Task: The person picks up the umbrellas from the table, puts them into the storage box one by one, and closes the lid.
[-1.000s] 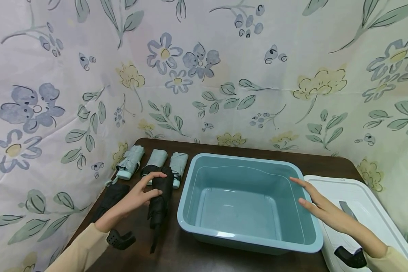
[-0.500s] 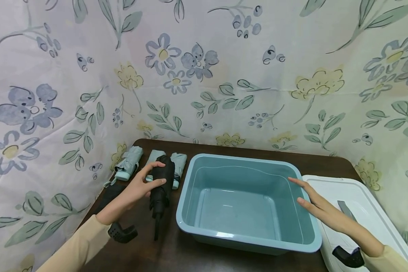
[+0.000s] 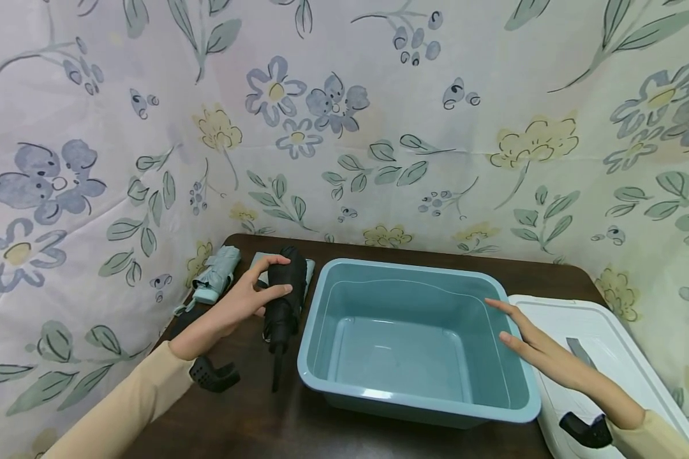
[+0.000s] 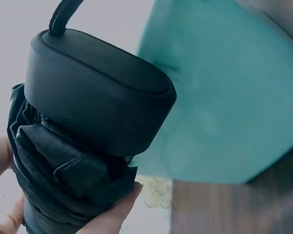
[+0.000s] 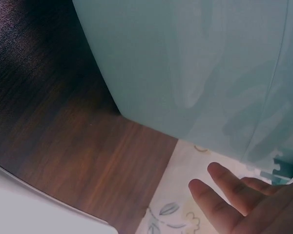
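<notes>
My left hand (image 3: 238, 309) grips a folded black umbrella (image 3: 284, 299), thumb and fingers wrapped about its canopy. In the left wrist view the umbrella's oval handle (image 4: 97, 83) and its wrist strap (image 4: 63, 17) show large, before the light-blue plastic tub (image 4: 224, 97). Over the right end of that tub, at its rim (image 3: 413, 400), hovers my right hand (image 3: 545, 347) with fingers extended and nothing held. The right wrist view shows those fingertips (image 5: 202, 187) beside the tub's outer wall (image 5: 151, 68).
Left of the held umbrella lies a folded pale-blue umbrella (image 3: 218, 277), with a dark one (image 3: 186, 319) partly hidden by my arm. More pale-blue fabric (image 3: 310, 274) shows behind the black umbrella. A white lid (image 3: 620, 350) rests on the brown table (image 3: 252, 414), right of the tub. Floral cloth (image 3: 379, 191) hangs behind.
My left hand has lifted the black umbrella and carried it slightly right, towards the tub, so it now covers more of the pale-blue ones. The right hand stays nearly in place.
</notes>
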`<state>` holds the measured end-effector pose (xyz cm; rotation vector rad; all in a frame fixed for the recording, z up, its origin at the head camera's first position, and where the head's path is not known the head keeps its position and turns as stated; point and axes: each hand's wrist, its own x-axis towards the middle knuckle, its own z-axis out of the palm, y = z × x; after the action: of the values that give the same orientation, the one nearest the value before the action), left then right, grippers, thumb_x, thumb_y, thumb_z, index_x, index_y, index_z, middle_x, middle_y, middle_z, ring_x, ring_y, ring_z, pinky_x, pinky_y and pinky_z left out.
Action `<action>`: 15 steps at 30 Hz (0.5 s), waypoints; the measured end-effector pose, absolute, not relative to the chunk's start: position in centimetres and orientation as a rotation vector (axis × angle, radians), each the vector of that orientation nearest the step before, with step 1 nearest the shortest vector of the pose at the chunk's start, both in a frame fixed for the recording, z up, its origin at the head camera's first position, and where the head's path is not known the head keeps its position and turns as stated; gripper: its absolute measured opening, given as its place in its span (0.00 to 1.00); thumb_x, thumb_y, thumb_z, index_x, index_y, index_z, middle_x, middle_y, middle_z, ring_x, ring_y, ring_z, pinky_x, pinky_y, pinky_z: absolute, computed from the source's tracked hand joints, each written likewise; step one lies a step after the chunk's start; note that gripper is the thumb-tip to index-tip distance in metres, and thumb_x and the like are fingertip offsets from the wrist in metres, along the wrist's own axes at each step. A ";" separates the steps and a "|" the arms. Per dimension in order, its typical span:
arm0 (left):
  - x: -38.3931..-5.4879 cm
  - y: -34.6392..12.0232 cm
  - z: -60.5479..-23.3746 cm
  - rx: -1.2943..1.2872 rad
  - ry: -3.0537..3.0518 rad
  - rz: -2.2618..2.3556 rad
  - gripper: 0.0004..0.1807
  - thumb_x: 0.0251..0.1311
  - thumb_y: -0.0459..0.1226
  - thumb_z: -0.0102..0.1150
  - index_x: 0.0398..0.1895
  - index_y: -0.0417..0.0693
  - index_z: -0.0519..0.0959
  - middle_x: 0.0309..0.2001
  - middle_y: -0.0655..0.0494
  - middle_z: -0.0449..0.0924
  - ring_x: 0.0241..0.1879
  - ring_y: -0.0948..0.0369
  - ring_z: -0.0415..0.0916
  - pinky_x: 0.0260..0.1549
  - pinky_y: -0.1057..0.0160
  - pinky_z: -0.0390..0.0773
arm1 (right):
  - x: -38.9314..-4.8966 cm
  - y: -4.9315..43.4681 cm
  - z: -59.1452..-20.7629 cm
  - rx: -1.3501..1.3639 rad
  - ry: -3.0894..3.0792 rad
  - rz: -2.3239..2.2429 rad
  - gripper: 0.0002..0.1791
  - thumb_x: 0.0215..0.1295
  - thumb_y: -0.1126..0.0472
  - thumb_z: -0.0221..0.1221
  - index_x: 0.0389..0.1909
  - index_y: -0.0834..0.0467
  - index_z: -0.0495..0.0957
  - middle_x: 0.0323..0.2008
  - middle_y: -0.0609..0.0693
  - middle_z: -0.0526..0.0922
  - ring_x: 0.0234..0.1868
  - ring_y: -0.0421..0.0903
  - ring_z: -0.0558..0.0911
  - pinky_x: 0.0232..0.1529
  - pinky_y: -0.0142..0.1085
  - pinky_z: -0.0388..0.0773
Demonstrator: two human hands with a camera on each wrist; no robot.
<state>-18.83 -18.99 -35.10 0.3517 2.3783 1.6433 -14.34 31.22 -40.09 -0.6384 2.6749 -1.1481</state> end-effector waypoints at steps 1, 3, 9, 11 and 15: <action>-18.9 -18.8 -34.8 0.346 2.375 1.646 0.25 0.64 0.45 0.53 0.62 0.59 0.59 0.70 0.53 0.40 0.22 0.58 0.62 0.18 0.61 0.69 | -14.4 31.2 -40.1 -0.639 2.676 -1.146 0.31 0.72 0.60 0.42 0.71 0.42 0.42 0.70 0.62 0.43 0.66 0.71 0.51 0.44 0.70 0.63; -19.1 -18.4 -34.3 0.330 2.367 1.652 0.25 0.65 0.47 0.52 0.62 0.61 0.58 0.71 0.51 0.37 0.33 0.54 0.67 0.21 0.59 0.71 | -14.4 31.3 -40.2 -0.641 2.675 -1.147 0.31 0.72 0.60 0.42 0.71 0.42 0.42 0.70 0.62 0.43 0.66 0.71 0.51 0.44 0.69 0.63; -19.4 -17.4 -33.3 0.346 2.315 1.688 0.24 0.65 0.49 0.49 0.63 0.63 0.56 0.71 0.49 0.31 0.64 0.45 0.48 0.32 0.55 0.74 | -14.5 31.5 -40.4 -0.648 2.673 -1.151 0.31 0.72 0.61 0.42 0.71 0.42 0.43 0.70 0.62 0.43 0.66 0.71 0.50 0.44 0.70 0.62; -19.4 -17.1 -33.1 0.367 2.286 1.697 0.25 0.66 0.48 0.49 0.63 0.61 0.56 0.71 0.48 0.31 0.66 0.46 0.43 0.32 0.55 0.73 | -14.5 31.5 -40.4 -0.647 2.674 -1.150 0.31 0.72 0.61 0.42 0.71 0.42 0.42 0.71 0.62 0.43 0.66 0.71 0.50 0.45 0.70 0.62; -19.4 -16.3 -32.8 0.394 2.231 1.716 0.24 0.66 0.46 0.49 0.62 0.59 0.56 0.69 0.46 0.36 0.62 0.45 0.48 0.33 0.55 0.74 | -14.5 31.4 -40.4 -0.651 2.672 -1.149 0.31 0.72 0.61 0.42 0.71 0.41 0.42 0.71 0.60 0.44 0.66 0.70 0.50 0.46 0.70 0.62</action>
<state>-19.43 -16.30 -32.84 0.3941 2.2310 1.7157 -14.46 31.42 -40.38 -0.6506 2.6719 -1.1493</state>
